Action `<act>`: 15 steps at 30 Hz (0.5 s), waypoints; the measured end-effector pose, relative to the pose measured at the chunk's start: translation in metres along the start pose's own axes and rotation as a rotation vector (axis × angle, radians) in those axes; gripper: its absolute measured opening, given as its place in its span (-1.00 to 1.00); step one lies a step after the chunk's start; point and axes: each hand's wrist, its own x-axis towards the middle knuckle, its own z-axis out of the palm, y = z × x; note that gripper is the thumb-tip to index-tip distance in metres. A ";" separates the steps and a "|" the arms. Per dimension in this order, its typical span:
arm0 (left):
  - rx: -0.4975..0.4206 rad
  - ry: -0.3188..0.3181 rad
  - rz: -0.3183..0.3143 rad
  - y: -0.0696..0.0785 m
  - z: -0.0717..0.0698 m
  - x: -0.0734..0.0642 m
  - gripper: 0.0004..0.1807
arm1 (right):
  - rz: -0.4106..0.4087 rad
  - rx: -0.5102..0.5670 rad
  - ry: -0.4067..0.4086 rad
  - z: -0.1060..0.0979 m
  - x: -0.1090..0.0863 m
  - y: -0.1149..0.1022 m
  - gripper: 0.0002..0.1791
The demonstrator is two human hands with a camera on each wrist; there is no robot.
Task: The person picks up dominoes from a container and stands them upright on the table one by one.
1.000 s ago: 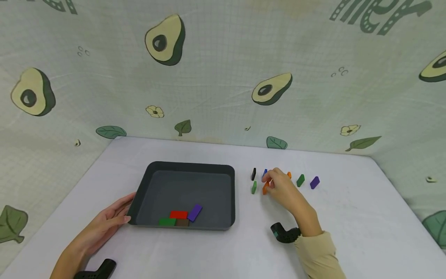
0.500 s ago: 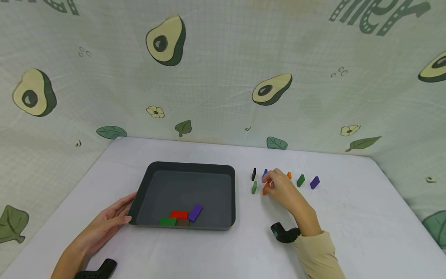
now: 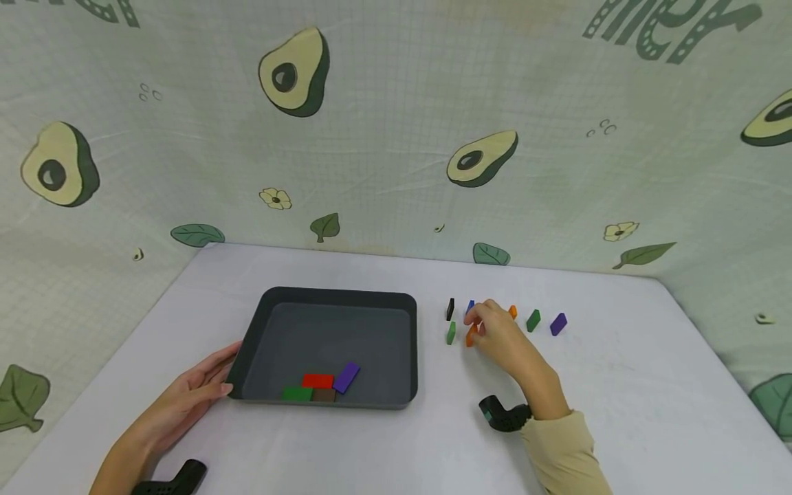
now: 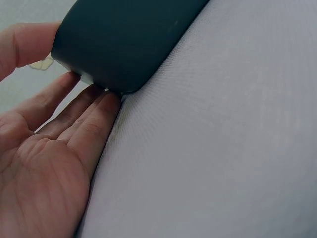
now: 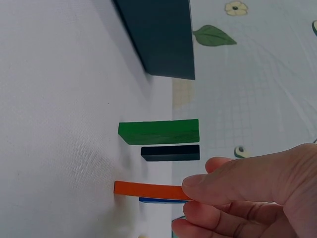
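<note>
My left hand (image 3: 196,386) holds the near left corner of a dark grey tray (image 3: 408,344). In the left wrist view the thumb lies at the tray's upper edge and the fingers (image 4: 101,116) at its lower edge. To the tray's right, my right hand (image 3: 504,337) pinches an upright orange domino block (image 5: 146,189) between thumb and fingers. The block's lower end is close to the table. Near it stand a light green block (image 5: 161,132), a black block (image 5: 171,152) and a blue block (image 5: 161,200), partly hidden behind the orange one.
Inside the tray, by its near wall, lie a red block (image 3: 317,380), a green block (image 3: 298,394), a brown block (image 3: 324,395) and a slanted purple block (image 3: 346,377). Right of my right hand stand another orange block (image 3: 513,311), a dark green block (image 3: 533,320) and a purple block (image 3: 559,324).
</note>
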 end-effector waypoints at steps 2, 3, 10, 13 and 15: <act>0.000 0.000 0.000 0.000 0.000 0.000 -0.33 | 0.002 -0.005 0.000 0.000 0.000 0.000 -0.82; -0.002 0.000 0.001 0.000 0.000 0.000 -0.32 | 0.002 -0.006 0.000 0.000 0.000 -0.001 -0.82; -0.001 0.004 -0.006 0.000 0.000 0.000 -0.32 | 0.012 -0.015 0.008 -0.001 -0.002 -0.002 -0.79; 0.003 0.005 -0.005 0.000 0.000 0.000 -0.32 | 0.024 -0.021 0.016 -0.004 -0.003 -0.004 -0.79; 0.002 0.006 -0.002 0.000 0.000 0.000 -0.32 | 0.023 -0.025 0.030 -0.006 -0.005 -0.007 -0.79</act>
